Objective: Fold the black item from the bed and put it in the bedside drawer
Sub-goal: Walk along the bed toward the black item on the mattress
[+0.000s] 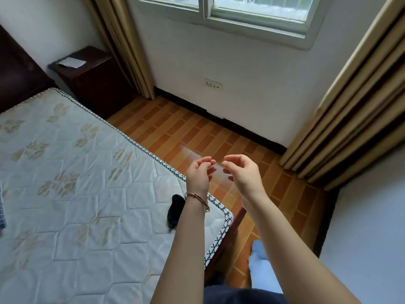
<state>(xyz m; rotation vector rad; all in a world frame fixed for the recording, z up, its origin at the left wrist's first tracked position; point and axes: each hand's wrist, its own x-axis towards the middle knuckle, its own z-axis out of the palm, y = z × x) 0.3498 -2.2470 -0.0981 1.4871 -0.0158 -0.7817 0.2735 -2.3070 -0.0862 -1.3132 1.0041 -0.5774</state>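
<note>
A small black item (174,210) lies crumpled on the white quilted mattress (76,172), close to the bed's near right corner; my left forearm covers part of it. My left hand (200,172), with a bracelet on the wrist, is raised above the bed's edge, fingers loosely curled and holding nothing. My right hand (242,172) hovers beside it over the floor, fingers also curled and empty. The two sets of fingertips nearly meet. The dark wooden bedside cabinet (92,77) stands far off at the head of the bed, against the wall; its drawer front is not visible.
A white paper (71,62) lies on the cabinet top. Tan curtains (350,119) hang at both sides of the window. A strip of orange tiled floor (197,137) runs between bed and wall. A blue checked cloth (2,207) shows at the left edge.
</note>
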